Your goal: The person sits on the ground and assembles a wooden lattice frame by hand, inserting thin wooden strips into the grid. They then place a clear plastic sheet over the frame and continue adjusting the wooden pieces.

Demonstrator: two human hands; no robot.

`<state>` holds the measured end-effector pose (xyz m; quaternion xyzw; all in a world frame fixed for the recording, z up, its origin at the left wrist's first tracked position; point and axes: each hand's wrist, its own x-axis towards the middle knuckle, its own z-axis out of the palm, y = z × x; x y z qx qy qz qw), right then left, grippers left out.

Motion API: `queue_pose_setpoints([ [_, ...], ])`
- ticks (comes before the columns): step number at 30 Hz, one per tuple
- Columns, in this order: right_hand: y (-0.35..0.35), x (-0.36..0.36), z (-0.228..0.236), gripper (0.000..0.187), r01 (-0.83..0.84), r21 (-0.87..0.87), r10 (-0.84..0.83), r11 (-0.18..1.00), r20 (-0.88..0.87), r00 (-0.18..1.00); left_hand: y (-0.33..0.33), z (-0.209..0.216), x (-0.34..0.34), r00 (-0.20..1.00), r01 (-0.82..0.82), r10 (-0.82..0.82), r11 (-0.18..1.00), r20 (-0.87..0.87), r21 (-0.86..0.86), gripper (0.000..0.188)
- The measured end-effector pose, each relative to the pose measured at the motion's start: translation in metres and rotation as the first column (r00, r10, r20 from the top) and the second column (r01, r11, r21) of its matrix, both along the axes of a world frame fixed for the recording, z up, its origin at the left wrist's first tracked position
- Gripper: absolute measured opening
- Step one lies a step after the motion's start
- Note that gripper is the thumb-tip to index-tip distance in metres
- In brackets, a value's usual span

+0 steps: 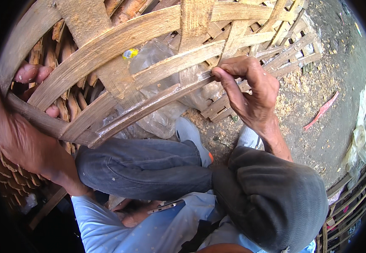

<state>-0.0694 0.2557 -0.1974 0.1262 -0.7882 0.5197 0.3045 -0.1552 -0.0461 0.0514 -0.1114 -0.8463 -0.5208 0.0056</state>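
Note:
A large woven bamboo basket (107, 42) of broad flat strips fills the upper left, tilted over my lap. My left hand (22, 143) grips its edge at the far left, with fingertips poking through the gaps between strips. My right hand (250, 92) pinches the end of a long bamboo strip (149, 107) between thumb and forefinger. That strip runs diagonally down to the left, across the weave. A clear plastic bag (157, 59) shows through the gaps behind the strips.
My legs in blue jeans (149, 168) and a dark grey cloth (271, 198) lie below the basket, and a thin metal blade (166, 206) rests at my lap. The dirt ground (318, 76) holds shavings, a red strip (322, 109) and white sacks (364, 135). Bamboo frames (351, 211) stand lower right.

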Motion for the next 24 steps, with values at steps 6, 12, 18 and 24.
queue_pose_setpoints([
  [6, 0.037, 0.001, -0.031, 0.012, 0.207, 0.014, -0.204, 0.978, 0.244, 0.948, 0.014, -0.014, 0.014, 0.980, -0.003, -0.045, 0.971, -0.194, -0.240, 0.039],
  [12, 0.007, 0.006, -0.010, 0.011, -0.088, -0.223, 0.113, 0.971, 0.101, 0.988, -0.012, -0.012, 0.001, 0.981, 0.024, -0.068, 0.971, -0.181, -0.237, 0.038],
  [18, 0.028, 0.000, -0.030, 0.013, 0.129, -0.035, -0.116, 0.991, 0.244, 0.963, -0.021, 0.004, -0.003, 0.993, 0.062, -0.078, 0.983, 0.086, 0.174, 0.040],
  [24, 0.002, 0.005, -0.007, 0.008, -0.093, -0.218, 0.131, 0.972, 0.166, 0.977, -0.014, -0.005, -0.005, 0.994, 0.107, -0.106, 0.994, -0.029, 0.034, 0.039],
])
